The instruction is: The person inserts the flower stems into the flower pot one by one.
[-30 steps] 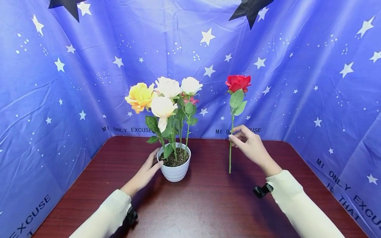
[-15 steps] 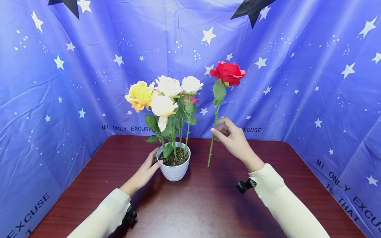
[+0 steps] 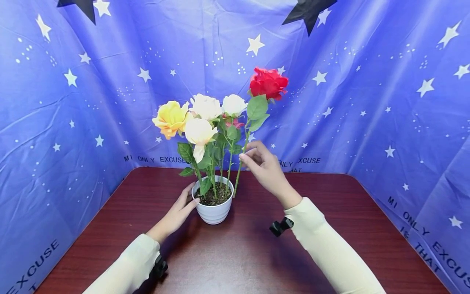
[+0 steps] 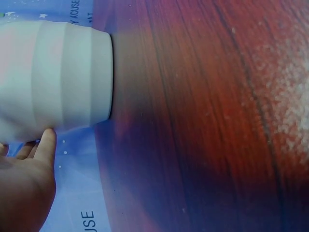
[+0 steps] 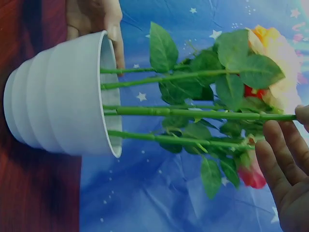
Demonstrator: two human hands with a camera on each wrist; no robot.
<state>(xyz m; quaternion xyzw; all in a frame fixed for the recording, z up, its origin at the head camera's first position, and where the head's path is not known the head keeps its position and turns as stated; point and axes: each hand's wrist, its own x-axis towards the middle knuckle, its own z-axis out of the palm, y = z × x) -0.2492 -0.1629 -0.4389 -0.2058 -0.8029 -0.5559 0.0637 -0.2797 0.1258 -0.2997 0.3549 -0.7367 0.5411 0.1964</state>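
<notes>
My right hand [image 3: 267, 172] pinches the green stem of a red rose [image 3: 269, 83], holding it nearly upright beside the pot. The stem's lower end is near the right rim of a white ribbed pot [image 3: 214, 214]; I cannot tell whether it is inside. Against the pot's left side rests my left hand [image 3: 178, 212], thumb at the rim and fingers fairly straight. From dark soil [image 3: 220, 194] in the pot rise a yellow rose [image 3: 171, 119], several white roses [image 3: 205, 107] and a pink one [image 3: 233, 122]. In the right wrist view the held stem [image 5: 193, 114] crosses in front of the leaves.
The pot stands on a dark red wooden table [image 3: 227, 261]. A blue curtain [image 3: 121, 81] with white stars and lettering surrounds the table on the back and both sides. Black star shapes [image 3: 310, 12] hang at the top.
My right hand has carried the red rose leftward to the pot's right side, and the bloom now sits higher in view. The left hand and the pot have stayed in place.
</notes>
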